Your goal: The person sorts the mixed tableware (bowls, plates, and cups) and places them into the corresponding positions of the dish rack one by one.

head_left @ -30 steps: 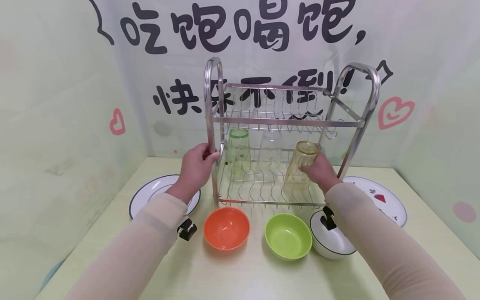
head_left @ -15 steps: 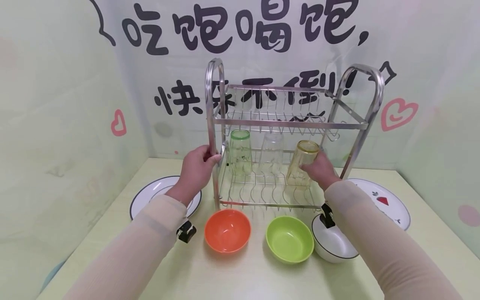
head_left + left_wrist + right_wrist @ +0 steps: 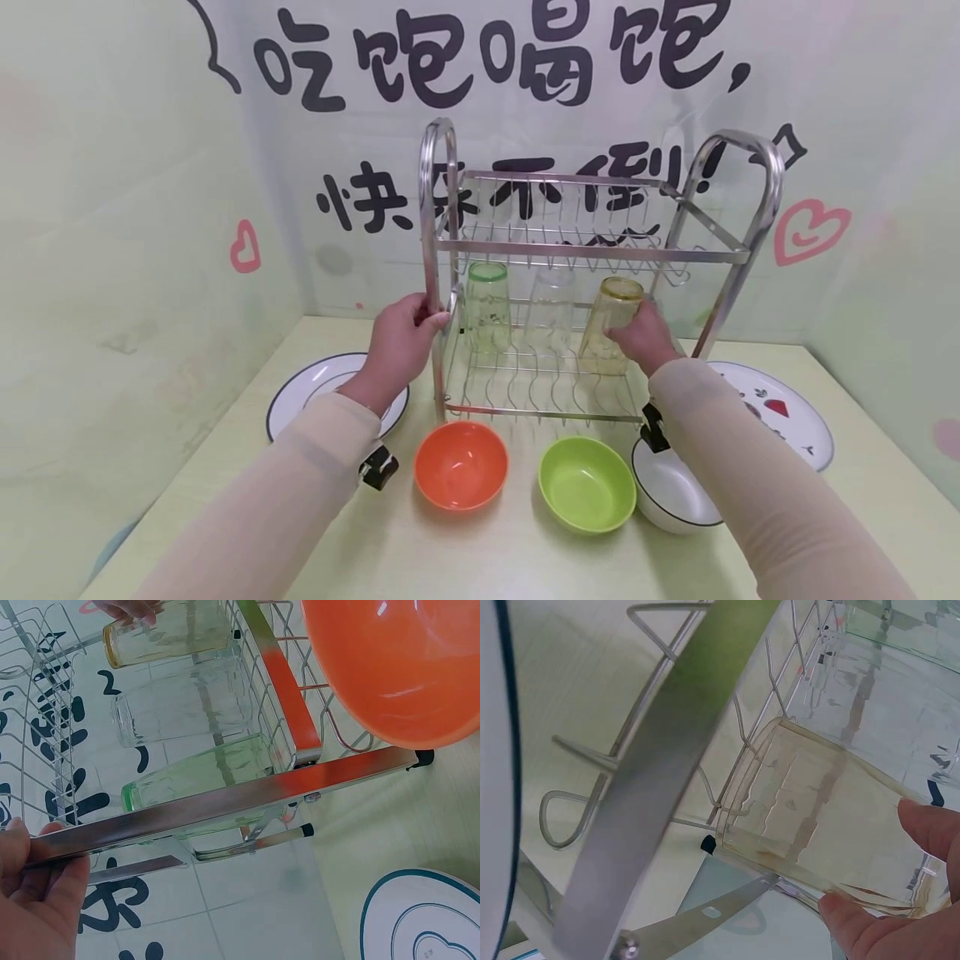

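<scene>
My left hand [image 3: 401,337] grips the left front post of a two-tier metal dish rack [image 3: 592,250]; in the left wrist view the fingers [image 3: 64,892] wrap that flat bar. On the lower tier at the right, my right hand [image 3: 647,337] holds a yellow-tinted glass [image 3: 611,321] by its side, thumb toward me. The right wrist view has the glass [image 3: 817,810] resting against the rack's wires between thumb and fingers. To its left on the same tier stand a clear glass [image 3: 551,308] and a green glass [image 3: 487,308].
In front of the rack sit an orange bowl [image 3: 461,467], a lime-green bowl [image 3: 587,485] and a white bowl [image 3: 675,492], partly behind the right sleeve. A white plate [image 3: 292,400] lies at the left, an oval plate [image 3: 802,417] at the right.
The yellow glass has shifted slightly and stands a little more upright in my right hand. My left hand keeps its grip on the post. The whole view has drifted slightly.
</scene>
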The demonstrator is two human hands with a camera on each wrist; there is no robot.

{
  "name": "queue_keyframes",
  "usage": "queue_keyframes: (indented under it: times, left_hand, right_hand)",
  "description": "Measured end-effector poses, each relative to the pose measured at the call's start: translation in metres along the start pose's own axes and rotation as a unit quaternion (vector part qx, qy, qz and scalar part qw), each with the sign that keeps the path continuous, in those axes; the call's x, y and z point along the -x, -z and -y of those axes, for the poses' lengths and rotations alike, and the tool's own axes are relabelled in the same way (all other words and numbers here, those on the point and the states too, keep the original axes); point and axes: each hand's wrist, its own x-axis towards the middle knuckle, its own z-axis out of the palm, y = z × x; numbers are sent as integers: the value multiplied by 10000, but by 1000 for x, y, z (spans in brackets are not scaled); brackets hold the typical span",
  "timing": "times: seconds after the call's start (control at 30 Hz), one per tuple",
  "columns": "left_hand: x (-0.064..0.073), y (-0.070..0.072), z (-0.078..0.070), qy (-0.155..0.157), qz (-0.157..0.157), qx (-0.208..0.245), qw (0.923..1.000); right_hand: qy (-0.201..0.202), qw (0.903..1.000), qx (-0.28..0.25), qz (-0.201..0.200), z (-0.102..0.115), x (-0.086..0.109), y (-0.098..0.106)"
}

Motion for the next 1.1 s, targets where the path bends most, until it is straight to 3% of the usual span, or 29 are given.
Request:
queue_keyframes:
  times: [1.1]
  left_hand:
    - [2, -1, -1, -9, -102, -73, 9999]
  right_hand:
    - [-382, 9978, 410, 356, 11, -12, -1]
